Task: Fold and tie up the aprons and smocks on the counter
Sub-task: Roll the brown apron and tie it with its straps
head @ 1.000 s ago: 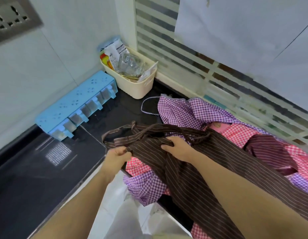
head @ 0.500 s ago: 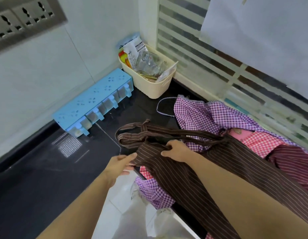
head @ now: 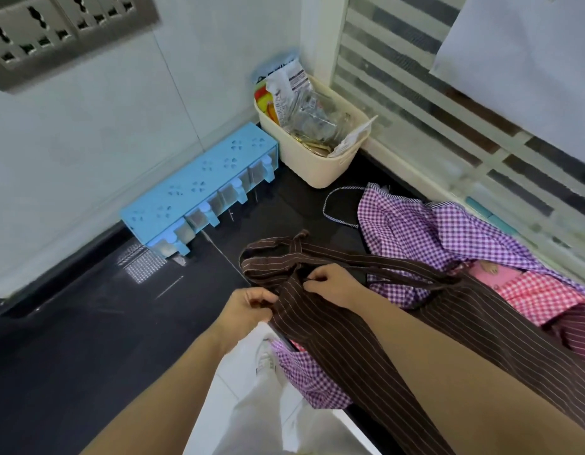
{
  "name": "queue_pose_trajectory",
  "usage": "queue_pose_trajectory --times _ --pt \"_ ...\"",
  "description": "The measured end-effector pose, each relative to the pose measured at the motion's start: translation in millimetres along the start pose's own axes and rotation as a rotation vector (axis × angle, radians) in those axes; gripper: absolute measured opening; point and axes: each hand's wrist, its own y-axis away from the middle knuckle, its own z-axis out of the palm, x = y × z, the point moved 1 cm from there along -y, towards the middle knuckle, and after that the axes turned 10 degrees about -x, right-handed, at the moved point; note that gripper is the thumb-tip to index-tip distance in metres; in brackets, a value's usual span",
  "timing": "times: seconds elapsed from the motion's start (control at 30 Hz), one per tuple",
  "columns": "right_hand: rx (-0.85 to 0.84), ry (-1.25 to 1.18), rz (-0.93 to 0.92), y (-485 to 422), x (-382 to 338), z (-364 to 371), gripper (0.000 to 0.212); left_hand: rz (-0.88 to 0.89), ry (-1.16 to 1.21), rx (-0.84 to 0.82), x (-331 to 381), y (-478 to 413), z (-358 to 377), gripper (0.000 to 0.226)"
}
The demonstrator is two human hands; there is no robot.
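Observation:
A brown pinstriped apron [head: 343,330] lies over the front edge of the black counter [head: 87,323], its straps [head: 284,254] bunched toward the left. My left hand [head: 248,307] pinches the apron's left edge near the counter's edge. My right hand [head: 333,284] grips the same apron's top edge just to the right. Beneath and behind it lies a heap of garments: a purple checked one [head: 415,231], a pink and red checked one [head: 527,293] and a maroon striped one [head: 579,333]. Purple checked cloth [head: 304,372] hangs over the counter front.
A blue spice rack [head: 199,188] stands against the tiled wall at the back left. A cream basket [head: 317,159] full of packets sits in the corner. A louvred window runs along the right. Wall sockets [head: 55,31] are at the top left. My light trousers and the floor show below.
My left hand let go of the brown apron's edge half a second ago and now pinches it again. The view has shifted left, and the apron's straps lie further forward on the counter.

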Motion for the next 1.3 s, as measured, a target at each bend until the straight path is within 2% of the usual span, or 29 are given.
queue_pose_trajectory --times 0.1,0.2,0.33,0.4,0.5,0.6,0.7,0.83,0.93,1.0,1.07,1.17,1.3 --pt "0.004 -0.032 0.046 -6.5 0.5 -2.1 0.016 0.030 -0.005 -0.057 5.1 2.4 -5.2 0.032" --pt "-0.110 -0.131 0.058 -1.1 -9.9 -9.0 0.010 0.034 -0.035 -0.070 8.0 4.8 -6.6 0.033" --pt "-0.221 -0.138 0.071 1.6 -15.6 -12.2 0.010 0.029 -0.047 -0.087 10.1 7.1 -5.1 0.034" --pt "-0.212 -0.084 0.076 -0.8 -15.4 -11.2 0.012 0.019 -0.045 -0.111 11.1 6.9 -6.6 0.029" --pt "-0.220 -0.061 0.060 -2.5 -15.5 -12.1 0.015 -0.003 -0.093 -0.127 12.4 5.2 -9.9 0.010" --pt "-0.177 -0.089 -0.010 -1.1 -16.4 -15.1 0.010 0.040 -0.087 -0.054 14.7 2.7 -12.7 0.013" --pt "-0.085 -0.192 -0.080 0.0 -16.7 -18.0 0.007 0.098 -0.062 -0.049 23.3 3.4 -13.3 0.012" --pt "-0.190 -0.218 0.018 -1.5 -10.1 -18.1 0.010 0.138 -0.085 -0.081 30.2 2.5 -12.7 0.017" --pt "-0.271 -0.180 0.107 0.2 -11.7 -14.0 0.026 0.125 -0.103 -0.146 33.3 5.0 -7.2 0.021" --pt "-0.282 -0.162 0.140 -0.6 -14.1 -12.2 0.032 0.092 -0.100 -0.220 35.0 7.4 -3.0 0.022" --pt "-0.299 -0.125 0.139 0.0 -19.0 -10.6 0.028 0.040 -0.064 -0.269 34.5 10.1 -2.8 0.022" --pt "-0.320 -0.057 0.162 7.6 -27.6 -9.0 0.026 -0.016 -0.027 -0.314 33.3 13.9 -5.3 0.012" --pt "-0.354 -0.025 0.214 14.8 -31.6 -9.6 0.040 -0.013 0.005 -0.323 33.0 20.4 -5.8 0.013"
